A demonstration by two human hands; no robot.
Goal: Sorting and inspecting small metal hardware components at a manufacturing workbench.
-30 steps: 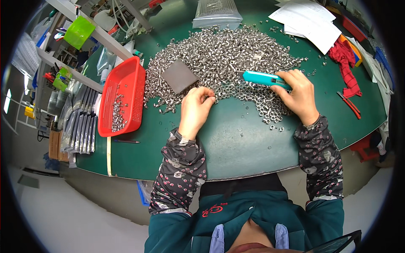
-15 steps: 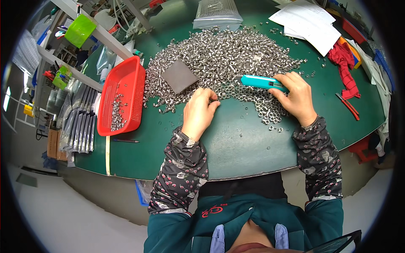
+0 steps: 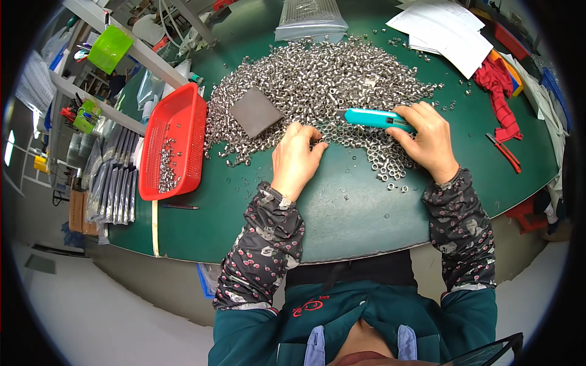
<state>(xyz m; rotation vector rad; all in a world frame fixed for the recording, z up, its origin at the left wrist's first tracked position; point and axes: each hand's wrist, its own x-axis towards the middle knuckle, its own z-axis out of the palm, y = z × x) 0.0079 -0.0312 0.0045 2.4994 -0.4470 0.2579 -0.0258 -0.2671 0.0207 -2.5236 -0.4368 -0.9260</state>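
Clasping teal cutter (image 3: 369, 117) by its rear end in right grip (image 3: 426, 135), thumb below, fingers above, dark tip pointing left over the metal; held so, probably, to keep fingers well back from the front. Curling left grip (image 3: 297, 155) at the near edge of the metal, thumb and forefinger close together; cannot tell whether pinching a small piece.

Spread out on green desk (image 3: 366, 226), largest to smallest. Across the middle, broad heap of metal rings (image 3: 317, 79), in front of both grips, presumably to spare any stretching. Just beside, on the left, red basket (image 3: 198, 146) with similar pieces inside, likely set there to suit the left grip. Well back at far right, white papers (image 3: 439, 24), perhaps to stay out of the metal. Nearer, rumpled red cloth (image 3: 497, 85). On the heap's left part, dark square block (image 3: 256, 111), slightly tilted; reason not plain. Near the right edge, red-handled tool (image 3: 506, 155), maybe parked handy yet out of the way. Smallest: stray rings (image 3: 390, 187) along the near fringe, likely just spilled over.
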